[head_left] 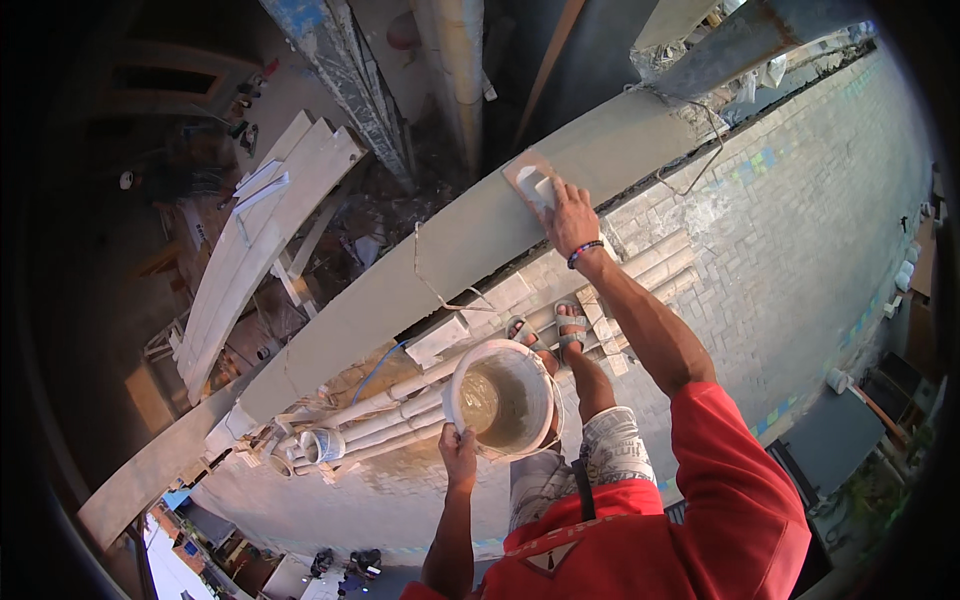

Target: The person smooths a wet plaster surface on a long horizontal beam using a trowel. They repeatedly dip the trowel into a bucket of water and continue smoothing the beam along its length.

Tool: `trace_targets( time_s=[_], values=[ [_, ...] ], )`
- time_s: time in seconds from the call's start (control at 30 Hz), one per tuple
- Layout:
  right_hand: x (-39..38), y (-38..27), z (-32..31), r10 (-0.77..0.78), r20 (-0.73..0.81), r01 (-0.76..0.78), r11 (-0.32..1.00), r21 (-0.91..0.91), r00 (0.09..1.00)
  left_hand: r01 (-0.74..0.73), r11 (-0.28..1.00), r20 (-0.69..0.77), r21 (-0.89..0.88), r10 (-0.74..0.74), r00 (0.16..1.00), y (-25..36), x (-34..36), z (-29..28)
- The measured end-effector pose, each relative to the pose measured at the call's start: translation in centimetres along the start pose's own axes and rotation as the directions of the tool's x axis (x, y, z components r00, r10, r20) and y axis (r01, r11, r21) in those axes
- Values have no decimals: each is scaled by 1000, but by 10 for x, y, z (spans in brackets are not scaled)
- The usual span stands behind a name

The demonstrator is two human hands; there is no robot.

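My left hand (459, 455) grips the rim of a pale round bucket (527, 398), holding it in front of my legs. Murky, greyish-brown liquid (477, 400) lies in the bottom of the bucket. Reaching forward, my right hand (573, 218) is closed around the light handle of a flat plastering float (523, 177). The float's plate lies against the smooth grey face of a long concrete beam (450, 235). My fingers partly hide the handle.
Bent wire hooks (716, 150) project near the beam. Long poles (400, 412) lie beside my sandalled feet, with a smaller bucket (322, 446) at their left end. Planks (250, 265) lean beyond the beam, near upright posts (462, 80). Grey paving (770, 260) stretches to the right.
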State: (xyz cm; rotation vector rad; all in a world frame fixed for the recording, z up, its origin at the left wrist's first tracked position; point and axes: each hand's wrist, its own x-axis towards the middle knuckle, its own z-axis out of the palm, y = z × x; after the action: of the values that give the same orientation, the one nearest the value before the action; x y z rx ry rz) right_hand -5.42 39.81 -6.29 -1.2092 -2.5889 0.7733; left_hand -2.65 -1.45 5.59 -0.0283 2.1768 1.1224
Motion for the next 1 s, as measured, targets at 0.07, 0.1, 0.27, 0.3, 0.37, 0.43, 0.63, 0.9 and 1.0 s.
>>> trace_targets(
  time_s=[0.07,0.1,0.27,0.3,0.37,0.43,0.63,0.9,1.0],
  values=[
    [-27,-22,16,-209,145,204,978,48,967,29,999,41,-25,-28,999,4,3,4],
    [-26,-23,12,-192,78,187,980,69,978,22,1000,30,-5,-22,999,-1,1,2],
    [30,65,-64,128,-309,-99,989,107,942,114,992,-29,-50,-115,993,-5,-18,-11],
    [42,106,-76,207,-378,-213,977,28,902,100,994,-24,-47,-101,995,-5,-14,-11],
    [48,124,-82,352,-317,-361,932,30,881,91,995,-45,-49,-93,995,-13,-17,-17],
    [44,102,-55,367,-269,-362,929,70,890,76,986,-93,-149,-91,991,-38,-23,-18],
    [-43,-83,63,-73,96,66,995,72,993,29,997,-158,-74,-41,987,-28,-25,-20],
    [-6,-20,-32,97,-121,-72,978,196,988,-37,963,-258,-267,-34,966,-44,-49,-47],
    [-7,59,-79,136,-283,-106,987,120,949,-24,929,-291,-369,-90,952,-42,-56,-58]
  ],
)
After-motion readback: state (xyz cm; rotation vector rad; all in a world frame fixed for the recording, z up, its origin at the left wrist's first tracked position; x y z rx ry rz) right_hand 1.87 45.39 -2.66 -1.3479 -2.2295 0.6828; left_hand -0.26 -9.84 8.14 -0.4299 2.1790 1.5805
